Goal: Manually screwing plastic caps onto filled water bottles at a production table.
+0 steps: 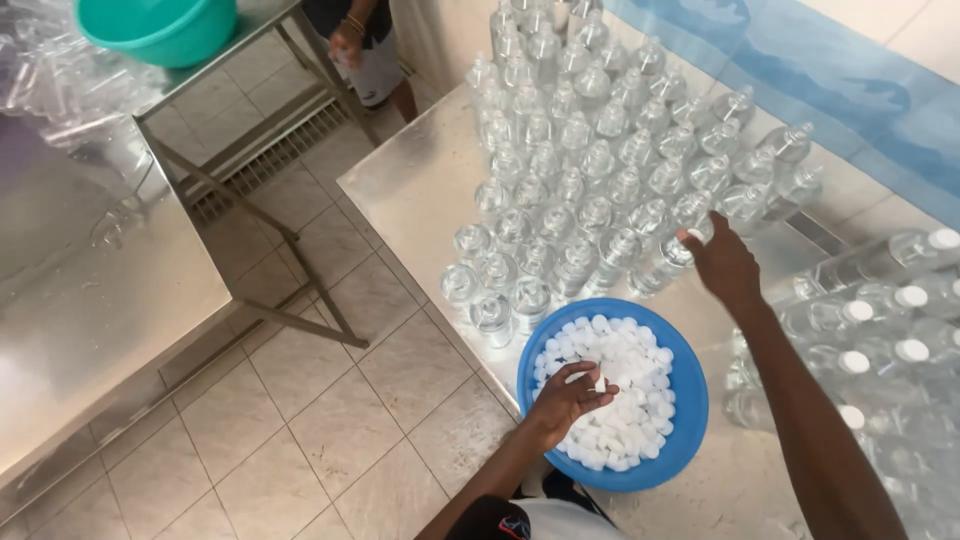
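- The person's left hand [572, 397] dips into a round blue plastic bowl [688, 405] of small white bottle caps [625, 385], fingers curled around a few.
- The right hand [722, 262] reaches out to a clear plastic bottle [668, 262] at the near edge of a packed cluster, fingers closing on its top.
- Bowl and bottles stand on a steel surface [415, 190].
- Capped bottles [880, 330] lie to the right.

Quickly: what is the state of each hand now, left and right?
Left hand: fingers closed on white caps in the blue bowl.
Right hand: at a clear bottle; the grip cannot be told.
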